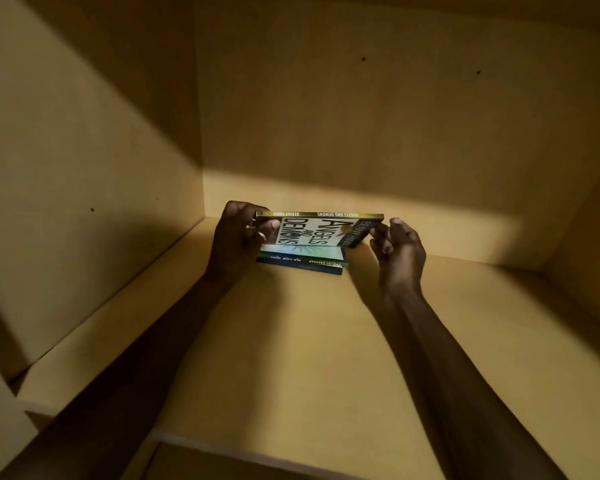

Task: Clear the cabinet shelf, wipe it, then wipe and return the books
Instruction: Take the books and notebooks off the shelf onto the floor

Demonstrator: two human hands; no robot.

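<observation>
The bare yellow wooden cabinet shelf (291, 341) is being reached across. A white-covered paperback book (317, 230) is being gripped by the left hand (238, 233) and pinched by the right hand (397, 249), above a dark-spined grammar book (300, 263) lying flat near the back. Whether it is being cleared or returned cannot be told; level handling is called for next.

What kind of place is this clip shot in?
Probably the inside of a wooden cabinet in a home: a bare shelf walled by plain panels, and two books, the top book held over the lower book.
</observation>
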